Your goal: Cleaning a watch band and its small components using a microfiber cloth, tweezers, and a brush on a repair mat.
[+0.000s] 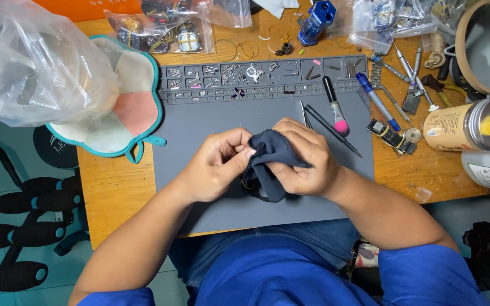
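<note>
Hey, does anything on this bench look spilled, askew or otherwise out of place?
Nothing looks spilled or damaged. Both hands, left hand and right hand, hold a dark cloth over the grey mat. Only oddity: thin wire rings lie loose on the wooden table.

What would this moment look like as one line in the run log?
left hand: pinching dark cloth | right hand: gripping same cloth | over: grey work mat | nearby: pink-bristled brush

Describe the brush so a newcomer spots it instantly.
On the grey mat, look just below its tray row, right of centre. The brush lies there, above the right hand. Unlike the black stick beside it, it has pink bristles.
</note>
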